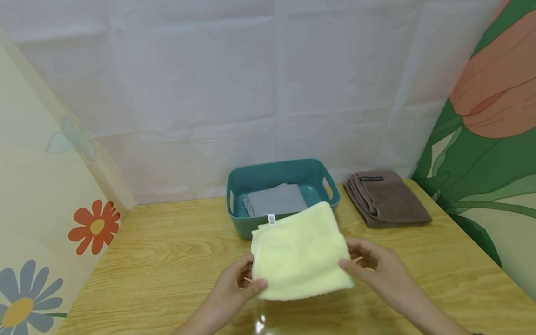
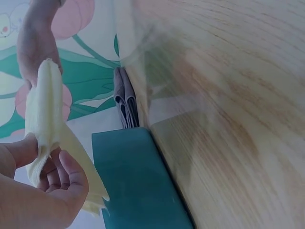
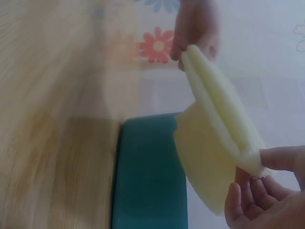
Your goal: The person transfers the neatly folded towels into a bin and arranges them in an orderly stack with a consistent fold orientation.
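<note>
A folded pale yellow towel (image 1: 301,256) with a small white tag hangs in the air over the table, just in front of the teal basket. My left hand (image 1: 232,288) pinches its left edge, thumb on top and fingers beneath. At the opposite edge my right hand (image 1: 381,270) pinches it the same way. In the left wrist view the towel (image 2: 45,109) shows its thick folded edge, and in the right wrist view the towel (image 3: 224,109) droops on its far side. Inside the teal basket (image 1: 244,228) lies a folded grey cloth (image 1: 278,200).
A folded brown towel (image 1: 391,200) with a dark label lies right of the basket. The wood-grain table (image 1: 167,256) meets a white sheet (image 1: 192,93) behind, a flower-painted panel (image 1: 50,186) at left and another painted panel (image 1: 494,139) at right.
</note>
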### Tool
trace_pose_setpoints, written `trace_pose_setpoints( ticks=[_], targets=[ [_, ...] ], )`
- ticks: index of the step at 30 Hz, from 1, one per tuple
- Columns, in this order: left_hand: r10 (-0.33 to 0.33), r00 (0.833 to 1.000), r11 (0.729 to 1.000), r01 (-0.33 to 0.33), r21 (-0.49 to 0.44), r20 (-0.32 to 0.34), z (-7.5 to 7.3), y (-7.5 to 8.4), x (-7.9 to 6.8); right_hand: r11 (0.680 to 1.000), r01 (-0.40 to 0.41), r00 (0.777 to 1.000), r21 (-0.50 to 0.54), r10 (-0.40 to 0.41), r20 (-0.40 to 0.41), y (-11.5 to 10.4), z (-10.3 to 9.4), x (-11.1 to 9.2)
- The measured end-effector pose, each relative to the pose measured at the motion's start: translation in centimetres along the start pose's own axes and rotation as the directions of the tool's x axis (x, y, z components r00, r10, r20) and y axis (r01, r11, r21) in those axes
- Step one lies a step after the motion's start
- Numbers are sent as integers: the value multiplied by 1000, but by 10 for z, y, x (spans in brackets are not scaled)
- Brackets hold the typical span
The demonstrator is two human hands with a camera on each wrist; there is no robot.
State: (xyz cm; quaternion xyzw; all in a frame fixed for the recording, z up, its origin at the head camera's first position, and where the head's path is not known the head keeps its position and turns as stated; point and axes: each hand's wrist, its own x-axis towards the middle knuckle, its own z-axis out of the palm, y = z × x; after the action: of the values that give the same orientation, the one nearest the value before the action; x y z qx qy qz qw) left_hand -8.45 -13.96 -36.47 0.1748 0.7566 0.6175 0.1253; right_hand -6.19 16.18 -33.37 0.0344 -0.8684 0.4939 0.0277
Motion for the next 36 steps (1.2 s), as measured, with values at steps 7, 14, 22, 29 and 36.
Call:
trace_pose_setpoints(
  ticks=[7, 14, 22, 29, 36],
  targets=[
    [23, 999, 999, -22, 29, -40, -3, 8, 6, 1000, -3, 1000, -29, 3, -20, -5, -2, 6],
    [31, 997, 999, -29, 34, -76, -6, 15, 10, 999, 45, 997, -12, -46, -55, -12, -2, 11],
    [34, 993, 999, -31, 28, -117, -11, 16, 17, 1000, 22, 998, -9, -22, -66, -18, 1, 20],
    [59, 988, 998, -55, 28, -140, -14, 15, 26, 999, 49, 996, 19, -47, -79, -20, 3, 30],
    [77, 981, 997, -75, 16, -180, -15, 15, 37, 991, 114, 989, 72, -106, -105, -17, 5, 41]
  ],
)
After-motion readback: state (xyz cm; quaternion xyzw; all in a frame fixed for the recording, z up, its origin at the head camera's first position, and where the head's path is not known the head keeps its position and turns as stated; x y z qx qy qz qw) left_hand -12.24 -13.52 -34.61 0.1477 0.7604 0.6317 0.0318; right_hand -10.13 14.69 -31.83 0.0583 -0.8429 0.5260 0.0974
